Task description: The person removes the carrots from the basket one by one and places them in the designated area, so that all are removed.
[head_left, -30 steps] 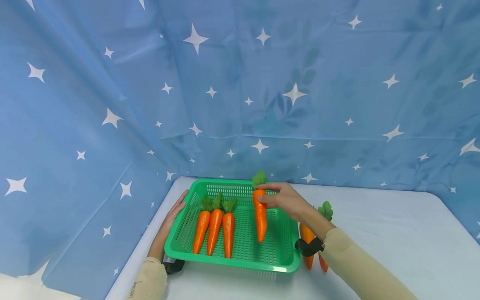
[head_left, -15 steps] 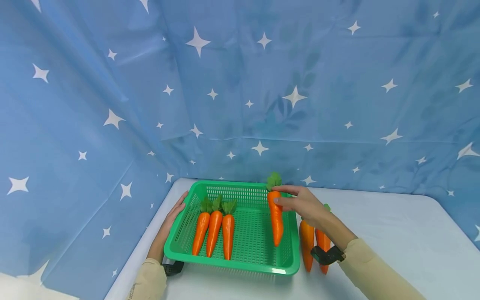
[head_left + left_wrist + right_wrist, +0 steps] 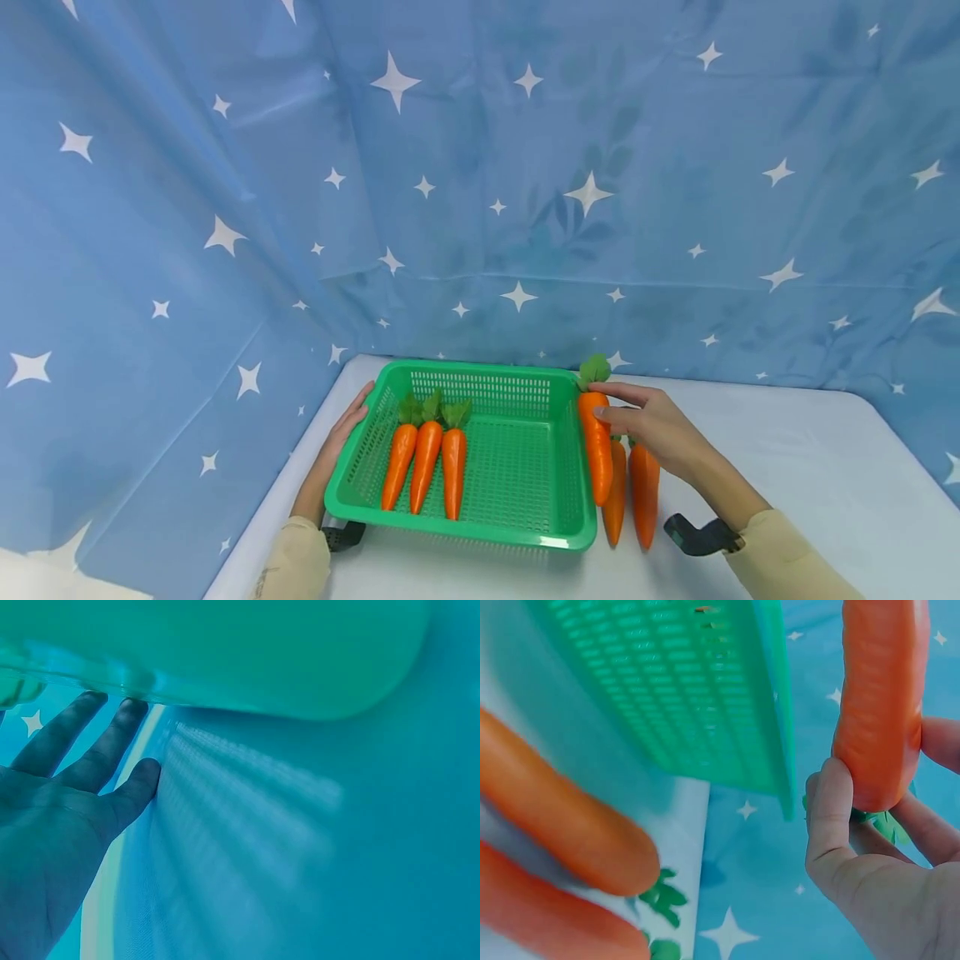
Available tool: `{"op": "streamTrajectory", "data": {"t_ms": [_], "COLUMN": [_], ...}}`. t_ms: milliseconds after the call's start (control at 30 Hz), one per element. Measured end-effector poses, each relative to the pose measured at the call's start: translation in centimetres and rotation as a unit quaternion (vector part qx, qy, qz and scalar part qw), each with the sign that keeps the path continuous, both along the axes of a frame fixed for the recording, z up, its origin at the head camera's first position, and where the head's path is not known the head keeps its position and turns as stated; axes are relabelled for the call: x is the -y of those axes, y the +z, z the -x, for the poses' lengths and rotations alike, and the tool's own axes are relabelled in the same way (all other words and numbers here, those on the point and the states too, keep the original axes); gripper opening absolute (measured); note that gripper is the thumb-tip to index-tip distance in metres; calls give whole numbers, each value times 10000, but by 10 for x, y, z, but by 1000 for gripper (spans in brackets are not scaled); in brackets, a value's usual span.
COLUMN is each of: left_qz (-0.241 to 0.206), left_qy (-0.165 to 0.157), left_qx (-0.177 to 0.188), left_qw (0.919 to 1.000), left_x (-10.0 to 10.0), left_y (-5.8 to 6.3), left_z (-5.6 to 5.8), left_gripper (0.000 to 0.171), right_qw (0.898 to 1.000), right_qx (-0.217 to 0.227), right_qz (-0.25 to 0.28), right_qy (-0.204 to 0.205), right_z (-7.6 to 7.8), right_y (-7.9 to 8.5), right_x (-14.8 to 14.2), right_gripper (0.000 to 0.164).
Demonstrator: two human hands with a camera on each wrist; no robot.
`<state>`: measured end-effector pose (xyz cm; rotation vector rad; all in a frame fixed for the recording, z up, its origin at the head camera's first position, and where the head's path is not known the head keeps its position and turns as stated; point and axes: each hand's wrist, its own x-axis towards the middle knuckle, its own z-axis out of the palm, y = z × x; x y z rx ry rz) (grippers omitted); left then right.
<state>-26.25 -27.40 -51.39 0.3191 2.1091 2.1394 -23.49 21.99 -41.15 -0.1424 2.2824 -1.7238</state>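
My right hand [image 3: 660, 427] pinches an orange carrot [image 3: 597, 450] near its leafy green top, holding it over the right rim of the green plastic basket [image 3: 510, 536]. The right wrist view shows this carrot [image 3: 881, 697] upright between thumb and fingers, beside the basket wall. Two more carrots lie on the table just right of the basket: one carrot [image 3: 615, 500] partly behind the held one, and another carrot [image 3: 645, 500] under my hand. My left hand [image 3: 341, 433] rests with straight fingers against the basket's left side; its fingertips touch the wall in the left wrist view.
Inside the basket, three carrots [image 3: 426, 467] lie side by side on the left, leaves toward the back. A white table [image 3: 787, 467] extends to the right. Behind and to the left hangs a blue curtain [image 3: 480, 167] with white stars.
My right hand has carried the carrot rightward from above the basket's inside to over its right rim. The left hand stays at the basket's left side, and the three carrots inside lie unchanged.
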Motion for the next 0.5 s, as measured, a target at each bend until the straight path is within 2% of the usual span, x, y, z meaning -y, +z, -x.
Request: {"op": "streamTrajectory", "data": {"t_ms": [133, 500], "left_qz": [-154, 123], "left_qy": [-45, 34], "left_qx": [81, -142], "left_qw": [9998, 9998], "left_x": [0, 0], "left_y": [3, -2], "left_z": [1, 1], "left_gripper": [65, 65], "right_qw": [9999, 9996], "right_qx": [-12, -81], "right_qz": [37, -25], "right_qy": [-117, -255], "right_z": [-3, -10], "right_y": [-5, -20], "right_x": [-12, -48], "right_gripper": [57, 59]}}
